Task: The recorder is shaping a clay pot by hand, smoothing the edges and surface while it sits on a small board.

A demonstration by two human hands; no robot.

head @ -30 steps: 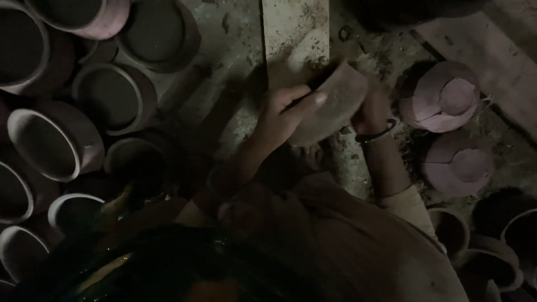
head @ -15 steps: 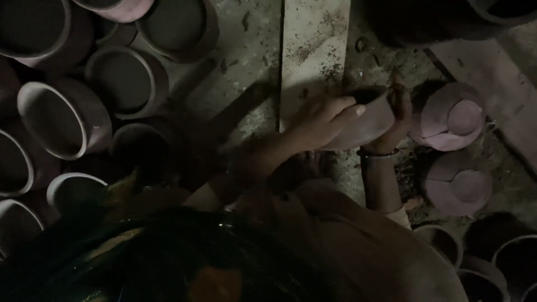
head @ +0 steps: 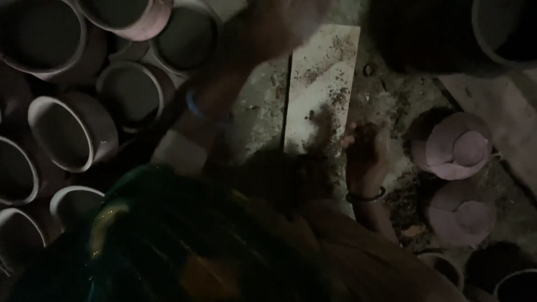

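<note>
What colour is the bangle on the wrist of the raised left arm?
Blue. The bangle shows in the head view, dim and blurred, on the left hand's wrist.

A pale, flat rectangular stone slab [head: 319, 89], dusted with dark crumbs of clay, is lying lengthwise on the grey, gritty floor. Its near end is sitting just beside the right hand [head: 366, 154], while the blurred left hand [head: 285, 22] is hovering near its far end.
</note>
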